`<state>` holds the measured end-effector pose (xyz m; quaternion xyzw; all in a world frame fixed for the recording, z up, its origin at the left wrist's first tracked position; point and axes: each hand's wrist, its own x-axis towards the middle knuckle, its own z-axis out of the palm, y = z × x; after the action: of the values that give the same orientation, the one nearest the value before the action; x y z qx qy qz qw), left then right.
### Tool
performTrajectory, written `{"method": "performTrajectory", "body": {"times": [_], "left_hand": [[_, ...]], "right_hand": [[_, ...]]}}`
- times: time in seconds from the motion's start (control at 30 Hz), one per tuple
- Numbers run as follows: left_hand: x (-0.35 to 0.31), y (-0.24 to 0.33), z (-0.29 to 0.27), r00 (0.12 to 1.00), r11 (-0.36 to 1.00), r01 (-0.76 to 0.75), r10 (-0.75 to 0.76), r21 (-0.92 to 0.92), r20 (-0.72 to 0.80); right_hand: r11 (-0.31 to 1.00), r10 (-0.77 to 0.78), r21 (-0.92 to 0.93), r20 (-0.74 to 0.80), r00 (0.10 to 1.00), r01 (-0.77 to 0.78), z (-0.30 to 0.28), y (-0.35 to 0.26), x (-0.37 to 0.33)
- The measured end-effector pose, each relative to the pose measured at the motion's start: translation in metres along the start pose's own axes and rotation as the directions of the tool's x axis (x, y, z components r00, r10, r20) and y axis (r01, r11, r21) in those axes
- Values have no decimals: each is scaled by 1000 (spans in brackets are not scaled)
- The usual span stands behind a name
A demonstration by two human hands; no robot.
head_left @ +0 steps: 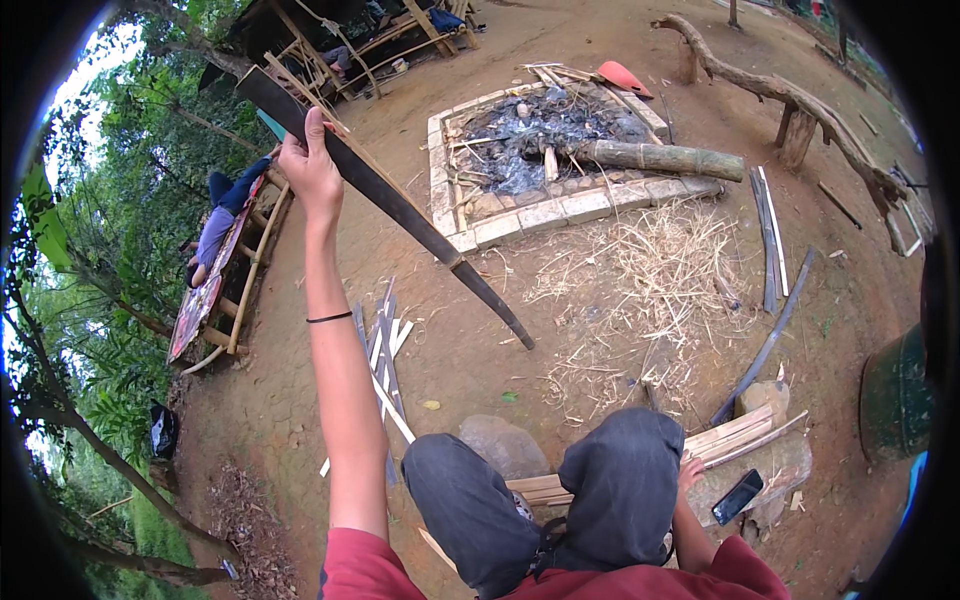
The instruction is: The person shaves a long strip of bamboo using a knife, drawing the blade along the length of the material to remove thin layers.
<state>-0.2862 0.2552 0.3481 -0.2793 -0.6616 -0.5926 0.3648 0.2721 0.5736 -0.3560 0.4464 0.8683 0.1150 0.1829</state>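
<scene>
My left hand (312, 172) is raised ahead of me, closed round a long, split strip of dark bamboo (400, 212). The thumb lies up along the strip, which slants down to the right and ends above the bare soil. Beside my right knee, my right hand (690, 474) rests by the ends of several pale bamboo strips (735, 436) laid on a log or stone. The knee and the strips hide most of its fingers, so its grip is unclear. A black phone (738, 497) lies just right of that hand.
A brick-edged fire pit (545, 215) with ash holds a thick bamboo pole (660, 158). Shavings (680, 260) cover the ground before it. More strips (383, 350) lie at left. A person (215, 235) lies on a bamboo bench. A green barrel (897, 395) stands at right.
</scene>
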Motion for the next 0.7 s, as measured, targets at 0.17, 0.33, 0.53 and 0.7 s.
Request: {"method": "performTrajectory", "body": {"times": [0.17,0.33,0.53,0.7], "left_hand": [[7,-7,-7,999,997,-32,29,64,39],[19,-29,37,994,970,-109,103,216,38],[49,-35,-57,981,964,182,-190,193,24],[42,-47,-26,979,971,-46,-2,234,203]], "right_hand": [[974,-76,224,413,908,-20,-67,0,-7],[970,-67,242,227,972,10,-55,30,-7],[987,-62,156,122,991,43,-111,28,-21],[937,-70,350,186,980,0,-111,50,-43]]}}
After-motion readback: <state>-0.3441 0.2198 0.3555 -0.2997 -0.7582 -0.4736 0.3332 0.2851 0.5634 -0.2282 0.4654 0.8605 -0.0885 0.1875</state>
